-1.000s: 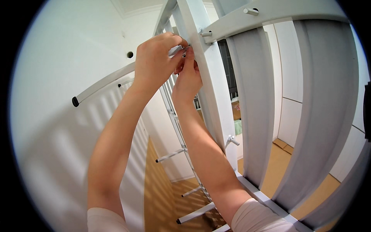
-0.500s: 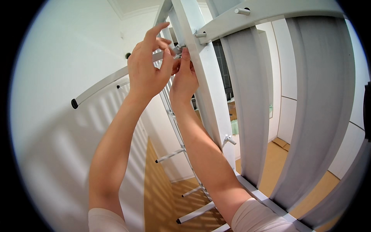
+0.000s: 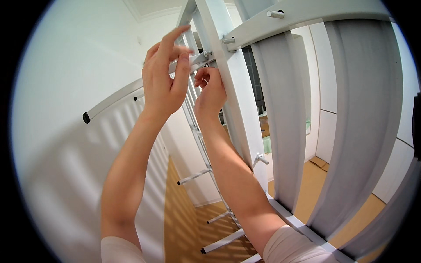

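A light metal bar [image 3: 115, 97] with a black end cap slants up from the left to a small bolt [image 3: 205, 54] beside a white upright post [image 3: 240, 103]. My left hand [image 3: 163, 83] is raised in front of this bar, its fingers apart and slightly blurred, with nothing seen in them. Just below the bolt, close against the post, is my right hand [image 3: 211, 94], apart from the bolt. Its fingers are curled in toward the thumb. Whatever they may hold is too small or hidden to make out.
Wide grey slats [image 3: 283, 118] hang from a white crossbar [image 3: 307, 19] on the right. Threaded bolts stick out from the crossbar [image 3: 275, 14] and the post [image 3: 262, 158]. Lower down, more capped bars [image 3: 223, 241] jut out. A white wall [image 3: 57, 144] stands on the left.
My right hand has dropped away from the bolt, and its thumb, which was pressed up there, is now bent beside the curled fingers. My left hand has shifted slightly left.
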The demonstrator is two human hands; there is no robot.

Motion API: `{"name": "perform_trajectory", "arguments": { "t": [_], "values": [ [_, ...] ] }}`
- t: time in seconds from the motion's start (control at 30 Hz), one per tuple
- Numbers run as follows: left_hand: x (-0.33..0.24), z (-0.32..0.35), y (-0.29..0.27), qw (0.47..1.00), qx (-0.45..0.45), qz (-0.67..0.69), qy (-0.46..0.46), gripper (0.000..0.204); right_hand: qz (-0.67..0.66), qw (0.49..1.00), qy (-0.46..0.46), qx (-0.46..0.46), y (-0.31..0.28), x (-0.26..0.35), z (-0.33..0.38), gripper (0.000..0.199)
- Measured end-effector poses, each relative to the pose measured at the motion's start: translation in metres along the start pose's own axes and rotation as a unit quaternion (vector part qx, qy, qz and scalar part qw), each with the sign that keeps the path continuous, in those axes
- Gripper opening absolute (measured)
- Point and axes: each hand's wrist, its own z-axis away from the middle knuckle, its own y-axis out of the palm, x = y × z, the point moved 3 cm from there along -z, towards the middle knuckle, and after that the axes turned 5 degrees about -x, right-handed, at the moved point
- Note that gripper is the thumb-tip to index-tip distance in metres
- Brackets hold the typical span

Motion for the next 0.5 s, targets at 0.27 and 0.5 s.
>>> {"name": "perform_trajectory", "arguments": {
  "t": [0.27,0.5],
  "values": [
    [0.003,-0.006,0.004,0.998,0.024,-0.007,0.059,0.049,0.007,1.0,0.013,0.012,-0.001,-0.001,0.0,0.022],
    [-0.001,-0.007,0.012,0.999,-0.007,0.046,-0.003,0.044,0.023,1.0,0.01,0.009,-0.003,-0.003,-0.001,0.022]
  ]
}}
